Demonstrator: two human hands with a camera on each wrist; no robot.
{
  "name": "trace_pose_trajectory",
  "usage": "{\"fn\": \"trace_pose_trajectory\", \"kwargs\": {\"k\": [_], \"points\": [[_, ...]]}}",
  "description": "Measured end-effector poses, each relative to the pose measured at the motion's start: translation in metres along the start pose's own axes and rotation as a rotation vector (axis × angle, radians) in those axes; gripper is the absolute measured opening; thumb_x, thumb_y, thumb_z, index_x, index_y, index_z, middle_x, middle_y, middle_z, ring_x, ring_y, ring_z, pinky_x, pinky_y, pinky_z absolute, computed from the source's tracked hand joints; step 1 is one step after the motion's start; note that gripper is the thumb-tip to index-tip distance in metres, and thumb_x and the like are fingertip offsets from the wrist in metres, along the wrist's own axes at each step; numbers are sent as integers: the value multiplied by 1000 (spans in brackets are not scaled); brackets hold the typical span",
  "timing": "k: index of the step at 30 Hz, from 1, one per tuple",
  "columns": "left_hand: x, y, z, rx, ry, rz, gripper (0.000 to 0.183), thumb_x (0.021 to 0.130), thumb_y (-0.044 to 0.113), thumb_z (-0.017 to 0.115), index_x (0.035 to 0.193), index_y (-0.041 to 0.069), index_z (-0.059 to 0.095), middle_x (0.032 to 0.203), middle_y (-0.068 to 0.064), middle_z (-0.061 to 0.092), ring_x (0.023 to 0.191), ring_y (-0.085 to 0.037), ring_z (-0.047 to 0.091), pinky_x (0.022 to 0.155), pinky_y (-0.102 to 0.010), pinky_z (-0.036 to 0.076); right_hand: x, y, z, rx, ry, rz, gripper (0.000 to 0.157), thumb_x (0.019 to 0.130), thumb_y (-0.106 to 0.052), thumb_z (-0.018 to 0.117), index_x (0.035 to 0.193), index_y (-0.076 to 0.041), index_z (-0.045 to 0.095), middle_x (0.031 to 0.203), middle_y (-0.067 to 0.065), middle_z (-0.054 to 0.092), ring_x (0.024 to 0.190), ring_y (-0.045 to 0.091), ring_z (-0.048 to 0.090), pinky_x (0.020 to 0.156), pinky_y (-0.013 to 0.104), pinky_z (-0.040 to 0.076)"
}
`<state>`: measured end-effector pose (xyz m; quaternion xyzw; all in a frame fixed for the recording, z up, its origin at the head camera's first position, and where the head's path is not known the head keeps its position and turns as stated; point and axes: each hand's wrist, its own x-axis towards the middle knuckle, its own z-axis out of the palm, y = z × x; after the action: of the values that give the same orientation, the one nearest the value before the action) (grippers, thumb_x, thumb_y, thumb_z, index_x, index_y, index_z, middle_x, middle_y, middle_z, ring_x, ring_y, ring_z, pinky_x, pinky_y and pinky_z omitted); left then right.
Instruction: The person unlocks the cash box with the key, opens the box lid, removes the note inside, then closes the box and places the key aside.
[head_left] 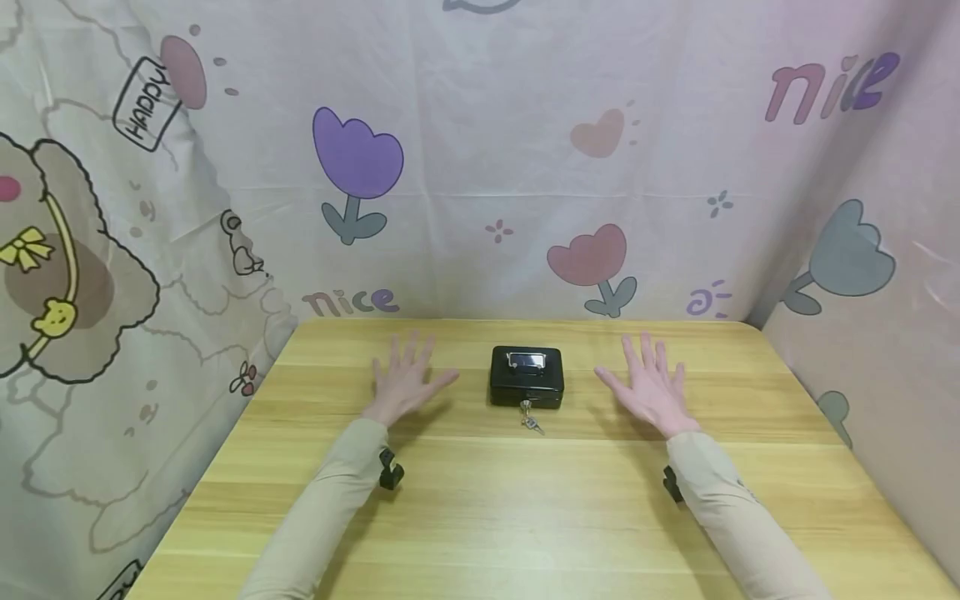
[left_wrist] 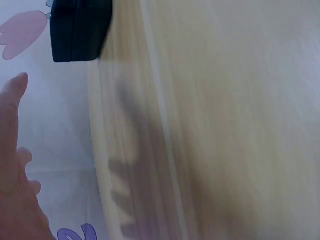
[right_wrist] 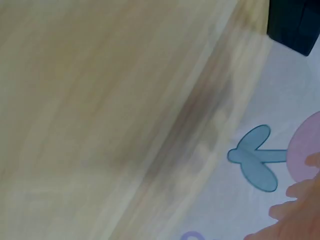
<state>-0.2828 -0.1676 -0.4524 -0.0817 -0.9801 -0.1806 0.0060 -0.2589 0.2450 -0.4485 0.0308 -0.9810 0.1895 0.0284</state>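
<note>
A small black cash box [head_left: 527, 379] with a handle on its lid sits near the far side of the table, its lid down. From the lock on its front hangs a key ring with keys [head_left: 531, 420]. To the left of the box my left hand [head_left: 405, 385] is spread with straight fingers, touching nothing. My right hand [head_left: 649, 390] is spread the same way on the other side, apart from the box. Each wrist view catches a corner of the box, the left one at its top [left_wrist: 81, 31] and the right one at its upper right [right_wrist: 294, 25].
The wooden table [head_left: 510, 517] ends at a printed cloth backdrop [head_left: 465, 167] behind it. More cloth hangs along the left and right sides. A small black camera mount [head_left: 390, 471] is on the left wrist, another [head_left: 672, 484] on the right.
</note>
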Motion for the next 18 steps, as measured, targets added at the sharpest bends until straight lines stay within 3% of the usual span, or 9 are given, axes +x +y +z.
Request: {"fn": "trace_pose_trajectory", "kwargs": {"k": [7, 12, 18], "points": [[3, 13, 4, -46, -54, 63, 93, 94, 72, 45, 163, 26, 4, 171, -8, -4, 156, -43, -12, 119, -78, -4, -2, -17, 1, 21, -33, -21, 94, 96, -75, 31, 163, -16, 2, 168, 20, -11, 154, 52, -7, 117, 78, -11], [10, 21, 9, -80, -73, 144, 93, 95, 65, 49, 163, 23, 3, 171, -7, -3, 157, -43, -9, 123, -73, -2, -3, -27, 5, 34, -33, -42, 94, 97, -73, 34, 163, -15, 3, 168, 20, -10, 154, 51, -5, 117, 78, -9], [19, 33, 17, -185, -118, 203, 102, 90, 68, 56, 163, 25, -2, 171, -1, -6, 158, -31, -16, 127, -65, -6, -5, -41, 11, 53, -38, -69, 92, 97, -71, 36, 163, -14, 6, 169, 20, -7, 155, 49, -4, 118, 78, -5]]}}
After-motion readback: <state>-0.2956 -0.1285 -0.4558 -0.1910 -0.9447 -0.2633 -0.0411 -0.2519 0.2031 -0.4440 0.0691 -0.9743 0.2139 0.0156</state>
